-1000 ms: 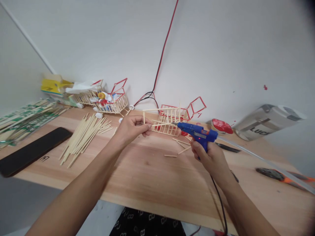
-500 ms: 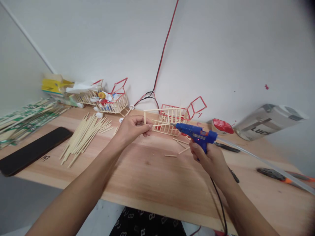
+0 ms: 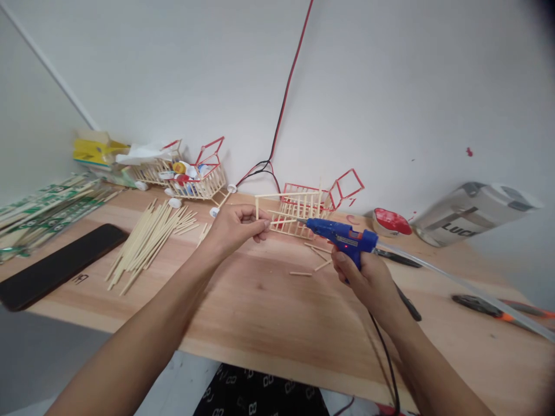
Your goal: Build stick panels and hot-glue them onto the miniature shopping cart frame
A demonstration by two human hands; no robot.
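Observation:
My left hand (image 3: 236, 229) is closed in a pinch on a small frame of thin wooden sticks (image 3: 277, 209), held just above the wooden table (image 3: 260, 312). My right hand (image 3: 370, 283) grips a blue hot glue gun (image 3: 342, 237) with a clear glue stick out the back. Its nozzle points left and touches the stick frame near a horizontal stick. Right behind the frame stands a small stick cart with red-edged parts (image 3: 318, 199).
A pile of loose sticks (image 3: 150, 240) and a black phone (image 3: 56, 266) lie at left. A second stick cart with bottle caps (image 3: 195, 176) stands by the wall. A red lid (image 3: 390, 222), a silver packet (image 3: 470, 211), pliers (image 3: 498, 306) and short stick pieces (image 3: 318, 257) lie at right.
The glue gun has moved a little left and up, so its nozzle now meets the stick frame. My left hand has barely shifted, raising the frame slightly.

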